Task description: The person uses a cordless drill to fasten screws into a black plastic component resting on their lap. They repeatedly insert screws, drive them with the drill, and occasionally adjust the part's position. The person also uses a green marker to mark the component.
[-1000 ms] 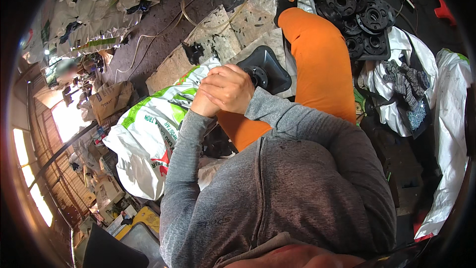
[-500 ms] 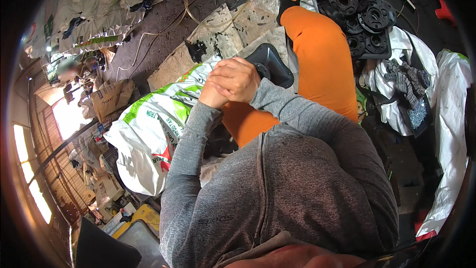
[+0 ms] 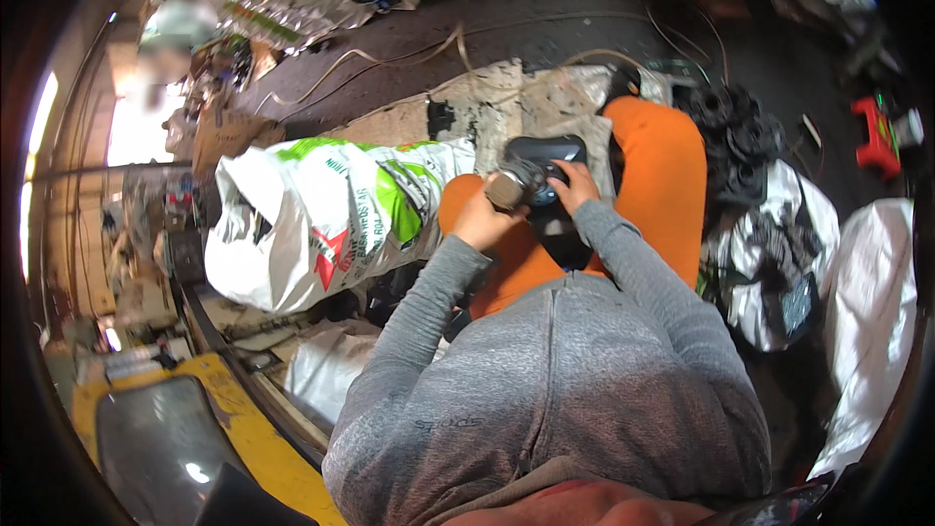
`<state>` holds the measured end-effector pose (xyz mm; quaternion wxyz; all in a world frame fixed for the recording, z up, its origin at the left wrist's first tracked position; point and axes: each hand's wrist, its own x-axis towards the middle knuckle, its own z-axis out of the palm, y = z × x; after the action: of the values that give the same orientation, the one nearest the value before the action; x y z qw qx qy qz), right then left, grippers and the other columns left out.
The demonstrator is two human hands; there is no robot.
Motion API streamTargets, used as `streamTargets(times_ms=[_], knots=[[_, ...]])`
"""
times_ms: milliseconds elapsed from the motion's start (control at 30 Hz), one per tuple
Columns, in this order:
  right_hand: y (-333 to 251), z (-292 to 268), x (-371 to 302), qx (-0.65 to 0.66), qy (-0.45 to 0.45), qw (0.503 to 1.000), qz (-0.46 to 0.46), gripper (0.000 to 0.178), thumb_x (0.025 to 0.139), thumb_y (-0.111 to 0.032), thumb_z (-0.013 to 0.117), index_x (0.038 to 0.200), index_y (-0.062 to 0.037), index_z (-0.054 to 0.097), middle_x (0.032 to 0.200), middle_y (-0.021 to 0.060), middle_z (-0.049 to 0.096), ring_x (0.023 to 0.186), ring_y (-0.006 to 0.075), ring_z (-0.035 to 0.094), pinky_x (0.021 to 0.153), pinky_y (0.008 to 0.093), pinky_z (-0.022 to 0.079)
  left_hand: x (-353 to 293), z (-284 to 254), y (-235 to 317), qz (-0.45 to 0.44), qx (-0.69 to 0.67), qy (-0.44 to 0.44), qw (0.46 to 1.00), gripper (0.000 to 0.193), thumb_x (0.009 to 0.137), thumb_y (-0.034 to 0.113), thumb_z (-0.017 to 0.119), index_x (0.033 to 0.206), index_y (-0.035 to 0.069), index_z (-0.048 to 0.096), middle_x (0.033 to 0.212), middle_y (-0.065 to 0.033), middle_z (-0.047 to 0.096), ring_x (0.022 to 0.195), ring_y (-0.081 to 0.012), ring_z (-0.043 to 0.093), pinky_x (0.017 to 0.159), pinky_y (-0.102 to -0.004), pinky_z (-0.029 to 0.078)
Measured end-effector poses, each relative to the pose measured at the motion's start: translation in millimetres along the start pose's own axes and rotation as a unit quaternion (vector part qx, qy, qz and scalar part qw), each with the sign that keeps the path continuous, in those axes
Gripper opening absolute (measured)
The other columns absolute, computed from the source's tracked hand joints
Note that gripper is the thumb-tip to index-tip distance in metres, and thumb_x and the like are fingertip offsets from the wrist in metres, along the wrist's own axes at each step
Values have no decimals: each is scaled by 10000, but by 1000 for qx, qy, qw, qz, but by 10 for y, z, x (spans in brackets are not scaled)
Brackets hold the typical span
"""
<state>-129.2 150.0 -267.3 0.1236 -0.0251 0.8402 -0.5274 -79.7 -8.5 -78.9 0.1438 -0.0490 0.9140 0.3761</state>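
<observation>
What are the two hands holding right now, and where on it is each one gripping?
The left hand grips a grey-brown cylindrical end of a black part resting on the lap. The right hand rests on the part's top; its exact grip cannot be told.

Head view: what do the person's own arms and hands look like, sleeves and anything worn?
Both arms wear long sleeves of a heathered grey zip-up top, the cuffs reaching the wrists. The left hand and right hand are bare: no gloves show, and no rings or watch can be made out. The top's zip runs down the chest between the sleeves.
</observation>
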Motion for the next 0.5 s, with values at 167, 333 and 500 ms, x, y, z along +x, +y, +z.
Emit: streamTargets(times_ms=[167,333,500], knots=[[340,134,163,254,-72,945,195,349,899,-184,629,1236,-123,565,1012,39,631,894,182,614,655,364,551,-558,-323,265,-2,-84,-46,995,545,759,183,765,1238,44,545,1159,-117,629,1051,-196,609,911,-345,477],[-116,-11,498,316,-79,920,221,273,913,-191,615,1155,-72,576,1003,44,634,842,184,627,588,337,567,-1155,68,-423,13,4,-72,997,683,729,208,770,1344,118,486,1250,-144,586,1152,-280,568,977,-381,446],[-309,332,1581,298,-102,938,142,268,919,-173,598,1164,-69,564,1043,82,639,859,210,634,637,362,576,-1266,25,-391,14,214,-88,973,668,768,297,715,1366,127,470,1338,-189,501,1244,-323,474,1048,-404,369]])
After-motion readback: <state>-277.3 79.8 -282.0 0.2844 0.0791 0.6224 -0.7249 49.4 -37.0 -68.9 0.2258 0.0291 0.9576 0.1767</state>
